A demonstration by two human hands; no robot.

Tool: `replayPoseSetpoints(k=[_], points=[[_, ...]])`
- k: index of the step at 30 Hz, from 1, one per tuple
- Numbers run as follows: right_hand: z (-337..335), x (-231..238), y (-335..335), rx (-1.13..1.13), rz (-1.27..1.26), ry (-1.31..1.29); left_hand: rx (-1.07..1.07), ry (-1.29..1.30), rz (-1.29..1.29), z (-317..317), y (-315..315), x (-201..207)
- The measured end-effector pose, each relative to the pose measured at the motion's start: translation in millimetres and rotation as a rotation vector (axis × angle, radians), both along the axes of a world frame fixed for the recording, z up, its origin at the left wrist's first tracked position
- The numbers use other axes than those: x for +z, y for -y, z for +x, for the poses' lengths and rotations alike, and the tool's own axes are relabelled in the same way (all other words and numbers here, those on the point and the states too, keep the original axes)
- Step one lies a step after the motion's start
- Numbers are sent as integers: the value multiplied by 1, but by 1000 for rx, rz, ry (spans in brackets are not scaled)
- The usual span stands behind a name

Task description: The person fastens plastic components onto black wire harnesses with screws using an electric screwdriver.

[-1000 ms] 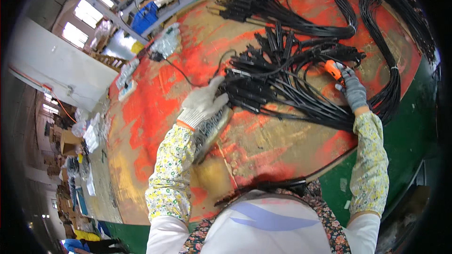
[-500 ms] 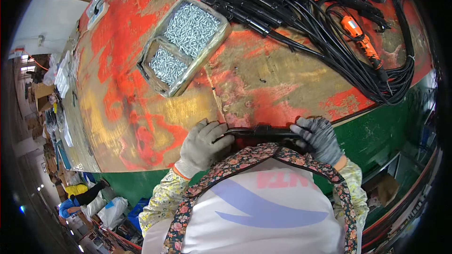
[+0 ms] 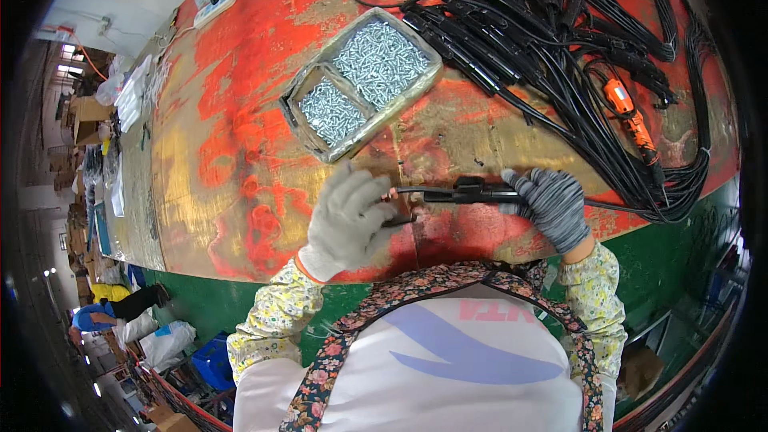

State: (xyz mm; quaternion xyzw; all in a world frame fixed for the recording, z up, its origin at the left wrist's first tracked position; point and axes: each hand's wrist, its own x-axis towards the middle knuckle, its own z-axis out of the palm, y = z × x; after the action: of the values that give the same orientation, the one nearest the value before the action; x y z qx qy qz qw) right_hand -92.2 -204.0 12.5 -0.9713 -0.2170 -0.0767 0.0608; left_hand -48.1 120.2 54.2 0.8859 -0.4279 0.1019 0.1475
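Note:
My right hand [image 3: 550, 206], in a dark striped glove, is closed round one end of a slim black plastic housing [image 3: 474, 190], held level just above the table's near edge. A black cable trails rightward from beyond that hand. My left hand [image 3: 350, 214], in a pale grey glove and slightly blurred, pinches a small black piece [image 3: 398, 222] between its fingers. A thin dark lead [image 3: 408, 189] with a reddish tip runs from the housing's left end to those fingers. Whether they also grip the lead cannot be told.
Beyond my hands stands a two-part box [image 3: 410, 104] of silver screws. At the far right lie a heap of black cables with housings [image 3: 512, 40] and an orange power tool [image 3: 634, 122]. A white power strip [image 3: 216, 8] lies far left on the worn red tabletop [image 3: 240, 112].
Both hands have moved forward over the tabletop, away from my body. The housing now shows longer between them, its left end separate from the left hand, with a thin lead exposed.

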Motion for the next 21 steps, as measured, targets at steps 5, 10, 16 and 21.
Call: replayPoseSetpoints(k=[5, 10, 16, 21], points=[[22, 14, 13, 133, -31, 212, 114, -91, 28, 27, 3, 30], [36, 33, 5, 182, -74, 298, 77, -317, -88, 36, 23, 42], [43, 46, -2, 209, -76, 376, 164, -419, -196, 30, 41, 44], [38, 54, -25, 140, -54, 200, 86, -622, -357, 29, 74, 50]])
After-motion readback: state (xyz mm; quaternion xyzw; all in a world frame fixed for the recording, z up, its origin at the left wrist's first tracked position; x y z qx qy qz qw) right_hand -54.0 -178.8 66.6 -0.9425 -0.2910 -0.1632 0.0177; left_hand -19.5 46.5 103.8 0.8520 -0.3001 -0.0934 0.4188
